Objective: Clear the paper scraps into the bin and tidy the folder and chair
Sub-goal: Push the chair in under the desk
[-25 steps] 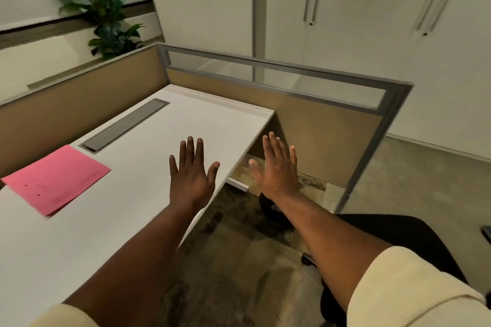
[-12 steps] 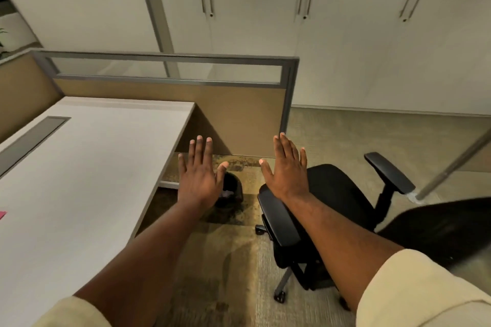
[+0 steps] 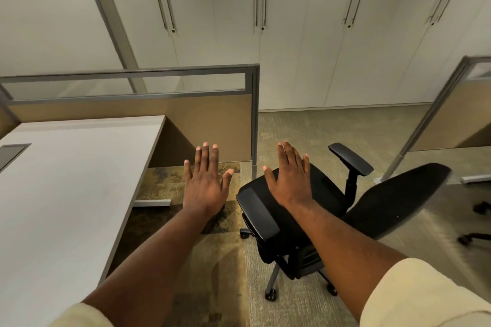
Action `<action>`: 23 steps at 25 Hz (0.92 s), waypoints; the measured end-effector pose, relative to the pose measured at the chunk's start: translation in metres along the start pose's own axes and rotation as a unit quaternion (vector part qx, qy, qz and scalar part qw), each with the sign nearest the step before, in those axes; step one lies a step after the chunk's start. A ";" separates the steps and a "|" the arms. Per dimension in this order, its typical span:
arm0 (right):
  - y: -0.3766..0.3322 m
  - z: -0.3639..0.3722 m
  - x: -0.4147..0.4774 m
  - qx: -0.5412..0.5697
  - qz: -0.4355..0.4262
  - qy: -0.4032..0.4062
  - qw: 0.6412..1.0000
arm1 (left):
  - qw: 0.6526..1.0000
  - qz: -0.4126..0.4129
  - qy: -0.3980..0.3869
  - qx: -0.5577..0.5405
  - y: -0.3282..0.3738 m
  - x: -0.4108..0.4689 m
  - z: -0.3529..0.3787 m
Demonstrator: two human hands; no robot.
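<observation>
A black office chair (image 3: 332, 194) on castors stands on the carpet to the right of the white desk (image 3: 66, 180), its backrest pointing right and its seat turned towards the desk. My right hand (image 3: 289, 178) hovers flat and open above the chair's seat and near armrest, touching nothing. My left hand (image 3: 206, 183) is stretched out beside it over the floor gap between desk and chair, fingers spread and empty. The pink folder and the bin are out of sight; my left hand covers the spot under the desk end.
A tan partition with a glass top strip (image 3: 159, 93) closes off the desk's far side. White cupboards (image 3: 305, 34) line the back wall. A second partition (image 3: 451, 114) and another chair's castors (image 3: 475, 220) are at the right.
My view has swung right: the pink folder and plant left the frame, the bin seen half a second ago is now covered, and the chair came fully into view. Both hands stay open.
</observation>
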State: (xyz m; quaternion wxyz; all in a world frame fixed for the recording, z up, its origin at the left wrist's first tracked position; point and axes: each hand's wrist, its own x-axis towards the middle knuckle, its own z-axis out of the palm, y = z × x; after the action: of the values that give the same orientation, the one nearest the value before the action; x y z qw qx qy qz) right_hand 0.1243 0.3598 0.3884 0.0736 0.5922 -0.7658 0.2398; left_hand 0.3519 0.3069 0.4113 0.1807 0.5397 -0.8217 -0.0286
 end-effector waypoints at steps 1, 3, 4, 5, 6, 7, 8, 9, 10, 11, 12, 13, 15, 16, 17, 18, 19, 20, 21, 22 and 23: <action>0.004 -0.003 -0.002 -0.004 0.003 0.005 1.000 | 1.000 0.004 0.001 -0.001 0.004 0.001 0.000; 0.013 -0.010 -0.006 -0.013 0.014 0.007 1.000 | 1.000 0.014 -0.001 -0.005 0.013 0.001 0.000; 0.018 -0.014 -0.008 -0.020 0.020 0.010 1.000 | 1.000 0.022 -0.003 -0.008 0.018 0.001 0.001; 0.023 -0.017 -0.010 -0.026 0.027 0.012 0.999 | 0.999 0.030 -0.006 -0.011 0.024 0.001 0.002; 0.030 -0.021 -0.013 -0.031 0.035 0.013 0.999 | 0.999 0.037 -0.009 -0.015 0.031 0.002 0.005; 0.037 -0.024 -0.016 -0.033 0.044 0.012 0.998 | 0.999 0.044 -0.011 -0.017 0.039 0.002 0.007; 0.044 -0.027 -0.019 -0.037 0.052 0.012 0.998 | 0.998 0.051 -0.012 -0.020 0.046 0.003 0.010; 0.053 -0.031 -0.023 -0.045 0.061 0.013 0.997 | 0.998 0.061 -0.013 -0.026 0.057 0.004 0.014; 0.063 -0.035 -0.027 -0.053 0.071 0.013 0.996 | 0.997 0.071 -0.016 -0.032 0.068 0.004 0.018; 0.073 -0.040 -0.030 -0.060 0.079 0.015 0.995 | 0.996 0.082 -0.017 -0.038 0.080 0.003 0.022; 0.084 -0.046 -0.034 -0.064 0.088 0.021 0.994 | 0.995 0.093 -0.017 -0.043 0.093 0.002 0.027; 0.095 -0.052 -0.037 -0.066 0.096 0.028 0.993 | 0.993 0.105 -0.017 -0.048 0.105 0.001 0.033; 0.118 -0.064 -0.043 -0.075 0.115 0.037 0.990 | 0.989 0.130 -0.022 -0.063 0.133 0.000 0.044; 0.129 -0.069 -0.046 -0.079 0.123 0.038 0.989 | 0.987 0.143 -0.024 -0.069 0.146 -0.001 0.048; 0.140 -0.074 -0.047 -0.082 0.129 0.039 0.987 | 0.984 0.157 -0.025 -0.076 0.160 -0.002 0.053; 0.152 -0.079 -0.050 -0.085 0.136 0.042 0.986 | 0.981 0.172 -0.026 -0.084 0.176 -0.004 0.057; 0.165 -0.084 -0.052 -0.087 0.141 0.044 0.985 | 0.977 0.187 -0.030 -0.094 0.193 -0.007 0.062; 0.178 -0.089 -0.055 -0.087 0.147 0.044 0.984 | 0.974 0.199 -0.036 -0.105 0.211 -0.011 0.067; 0.191 -0.093 -0.058 -0.085 0.153 0.045 0.984 | 0.970 0.209 -0.044 -0.114 0.228 -0.016 0.071; 0.205 -0.098 -0.062 -0.083 0.159 0.046 0.983 | 0.967 0.219 -0.054 -0.121 0.246 -0.021 0.077; 0.220 -0.103 -0.066 -0.083 0.164 0.045 0.982 | 0.963 0.228 -0.067 -0.127 0.265 -0.026 0.082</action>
State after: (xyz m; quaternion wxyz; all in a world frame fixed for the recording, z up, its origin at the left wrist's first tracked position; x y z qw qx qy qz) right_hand -0.0820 0.5050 0.3908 0.1161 0.4389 -0.8657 0.2106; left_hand 0.1021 0.4279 0.3916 0.1936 0.3075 -0.9230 -0.1268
